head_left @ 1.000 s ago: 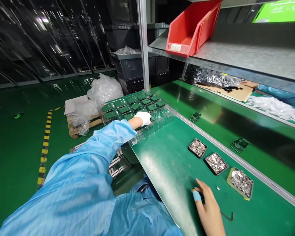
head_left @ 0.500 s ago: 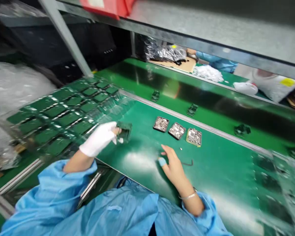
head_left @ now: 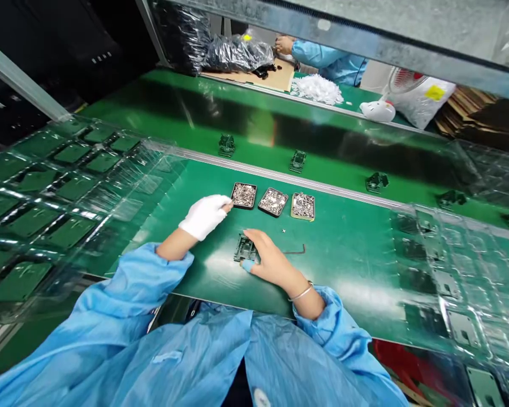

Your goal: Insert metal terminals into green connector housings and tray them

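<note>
A green circuit board (head_left: 245, 249) lies on the green bench top, its right part hidden by my fingers. My right hand (head_left: 271, 259) grips it between the fingers at its far edge and the thumb, which wears a blue finger cot, at its near edge. Wearing a white glove with bare fingertips, my left hand (head_left: 207, 216) has its fingers drawn together at the left side of a black tray of small metal parts (head_left: 243, 195). Whether a part is in those fingertips is too small to tell. A second black tray (head_left: 273, 202) and a yellowish tray (head_left: 302, 206) hold similar parts.
An L-shaped hex key (head_left: 297, 251) and a tiny metal piece (head_left: 284, 230) lie right of centre. Clear plastic blister trays (head_left: 72, 186) flank me on both sides. Several boards (head_left: 297, 161) stand beyond the metal rail (head_left: 322, 192). Across the bench, a person's sleeve (head_left: 322, 53) shows.
The view has swung right. My left hand has let go of the green board and moved to the leftmost parts tray. The board is now on the bench, in my right hand.
</note>
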Demonstrator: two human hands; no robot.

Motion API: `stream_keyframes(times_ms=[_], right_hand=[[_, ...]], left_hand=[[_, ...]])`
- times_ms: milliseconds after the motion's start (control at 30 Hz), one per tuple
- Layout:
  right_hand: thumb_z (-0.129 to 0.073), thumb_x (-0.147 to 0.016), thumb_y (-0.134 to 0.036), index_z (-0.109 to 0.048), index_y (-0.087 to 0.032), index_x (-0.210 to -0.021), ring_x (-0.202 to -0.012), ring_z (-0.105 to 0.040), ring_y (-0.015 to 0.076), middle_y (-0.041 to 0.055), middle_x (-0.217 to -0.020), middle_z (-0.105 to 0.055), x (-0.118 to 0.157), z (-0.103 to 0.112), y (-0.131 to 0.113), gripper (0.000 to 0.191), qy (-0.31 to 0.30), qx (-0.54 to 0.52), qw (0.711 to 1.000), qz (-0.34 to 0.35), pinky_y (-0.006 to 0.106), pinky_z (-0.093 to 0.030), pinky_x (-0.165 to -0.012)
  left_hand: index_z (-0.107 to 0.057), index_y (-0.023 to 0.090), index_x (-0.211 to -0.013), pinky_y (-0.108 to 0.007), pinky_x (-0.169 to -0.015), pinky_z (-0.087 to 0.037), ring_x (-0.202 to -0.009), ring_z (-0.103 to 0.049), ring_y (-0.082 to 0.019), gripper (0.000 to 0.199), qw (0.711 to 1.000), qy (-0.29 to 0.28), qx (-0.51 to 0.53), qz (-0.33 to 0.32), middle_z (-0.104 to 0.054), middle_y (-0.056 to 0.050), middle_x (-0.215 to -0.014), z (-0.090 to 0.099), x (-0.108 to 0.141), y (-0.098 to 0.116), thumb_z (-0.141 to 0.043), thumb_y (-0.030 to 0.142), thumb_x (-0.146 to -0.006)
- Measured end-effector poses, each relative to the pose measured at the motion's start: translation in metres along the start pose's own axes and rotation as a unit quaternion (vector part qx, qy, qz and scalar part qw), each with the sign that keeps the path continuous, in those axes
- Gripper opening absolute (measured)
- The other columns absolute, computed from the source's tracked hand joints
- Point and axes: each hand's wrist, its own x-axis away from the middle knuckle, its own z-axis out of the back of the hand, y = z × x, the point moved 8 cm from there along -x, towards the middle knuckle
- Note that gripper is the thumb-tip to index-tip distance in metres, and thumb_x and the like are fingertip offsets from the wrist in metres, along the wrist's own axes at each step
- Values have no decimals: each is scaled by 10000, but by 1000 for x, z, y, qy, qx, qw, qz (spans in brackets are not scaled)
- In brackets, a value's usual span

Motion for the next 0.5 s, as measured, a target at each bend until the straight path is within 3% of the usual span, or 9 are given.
stream_keyframes(times_ms=[167,333,500], right_hand=[[-604,-861,-302,-373,-193,-1431,-1379,-390,242,150,-1454,-423,3,15,6,625,70,-41,997,0,455,-337,-1160],[-595,-864,-264,-396,-207,-1415,-1338,-443,247,149,-1410,-470,7,20,8,588,101,-40,994,5,453,-392,-1123],[-582,-864,-245,-408,-199,-1406,-1316,-468,254,156,-1401,-482,7,17,2,571,99,-34,994,18,452,-434,-1086]], left_hand=[[-697,179,-819,-359,-829,-476,-998,-623,-285,259,995,-41,-89,-19,-673,-128,-987,-7,-45,22,-452,260,-833],[-705,135,-829,-363,-812,-479,-960,-643,-297,233,991,-64,-115,-2,-689,-163,-947,-18,-59,25,-482,190,-786],[-695,149,-760,-340,-777,-480,-884,-655,-281,191,996,-51,-74,6,-697,-142,-870,-17,-66,16,-521,226,-744]])
